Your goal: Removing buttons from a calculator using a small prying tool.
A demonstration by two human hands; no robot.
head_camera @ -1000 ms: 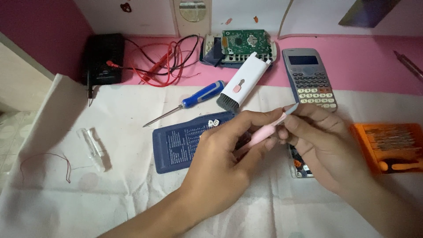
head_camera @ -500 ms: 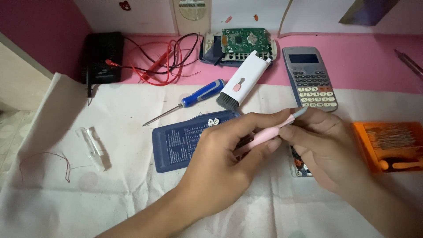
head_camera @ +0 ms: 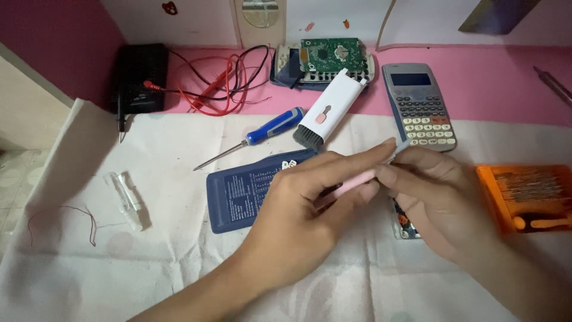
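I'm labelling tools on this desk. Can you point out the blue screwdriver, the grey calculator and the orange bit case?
blue screwdriver (head_camera: pixel 275 126), head view, on its blue handle.
grey calculator (head_camera: pixel 419 110), head view, on the upper rows of its keypad.
orange bit case (head_camera: pixel 528 192), head view, on the middle of its tray.

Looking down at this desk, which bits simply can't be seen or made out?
All in the head view:
- Pink tool: most of its length is hidden between the left hand and right hand.
- Small device under the right hand: only an edge shows.
- Orange bit case: its far side is cut off by the right edge, and the bits are too small to tell.
- Blue cover: partly covered by the left hand.
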